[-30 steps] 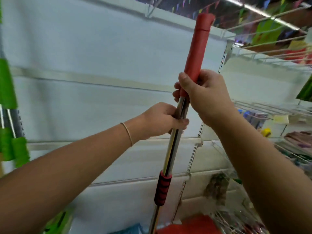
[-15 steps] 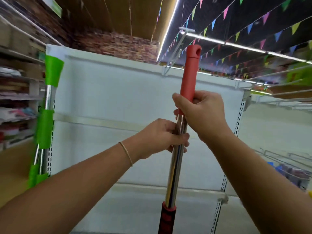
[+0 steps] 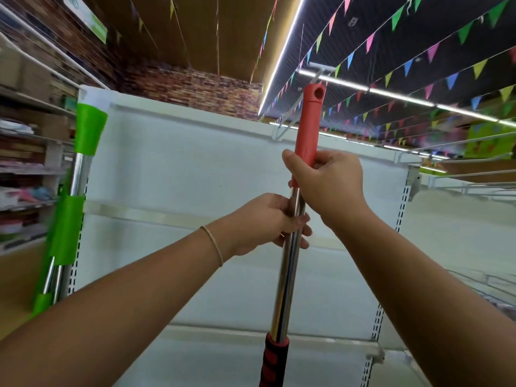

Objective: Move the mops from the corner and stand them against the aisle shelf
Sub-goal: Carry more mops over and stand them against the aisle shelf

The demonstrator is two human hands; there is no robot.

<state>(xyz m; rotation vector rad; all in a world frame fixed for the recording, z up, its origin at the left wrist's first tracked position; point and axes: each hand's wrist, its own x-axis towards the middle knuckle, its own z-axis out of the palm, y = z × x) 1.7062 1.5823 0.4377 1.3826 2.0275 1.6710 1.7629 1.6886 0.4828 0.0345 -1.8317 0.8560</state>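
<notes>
Two hands gripping a red-handled mop pole (image 3: 287,272) upright.
Right hand (image 3: 332,185) clasps the red grip; left hand (image 3: 265,222) wraps the steel below; green-handled mop (image 3: 69,202) leans far left.

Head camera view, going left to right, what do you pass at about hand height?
Cluttered side shelves → green mop handle → left hand → red mop handle → right hand → slotted shelf upright → wire racks.

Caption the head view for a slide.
Both hands grip a red-handled mop, right hand above left hand, before a white aisle shelf; a green-handled mop leans at its left edge.
</notes>
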